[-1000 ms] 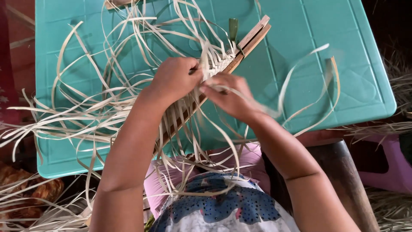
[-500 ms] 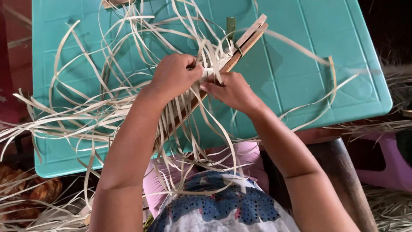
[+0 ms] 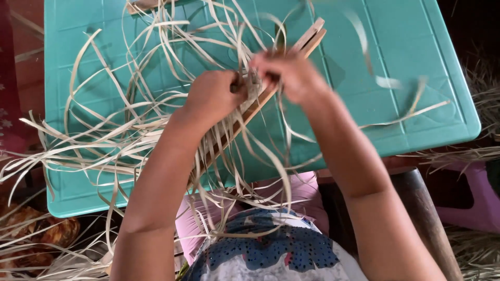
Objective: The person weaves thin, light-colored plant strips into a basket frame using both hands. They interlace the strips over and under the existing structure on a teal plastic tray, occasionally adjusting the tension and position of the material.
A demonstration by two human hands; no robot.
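Observation:
Long pale straw strips [image 3: 130, 119] fan out over a teal plastic table [image 3: 406, 62]. Two wooden slats [image 3: 311, 36] clamp a row of the strips and lie slanted from the near middle to the far right. My left hand [image 3: 213, 96] grips the strips at the slats, fingers closed. Close beside it, my right hand [image 3: 291, 75] is blurred and closed on a strip [image 3: 385, 82] that whips through the air to the right.
Loose strips hang over the table's left and near edges. A purple plastic stool [image 3: 482, 200] stands at the right, with dry straw on the ground around it. A brown bundle [image 3: 36, 234] lies at the lower left. My patterned clothing [image 3: 271, 252] fills the bottom centre.
Both hands have moved up along the slats toward the far end. My right hand has pulled a strip, which now swings blurred across the right of the table.

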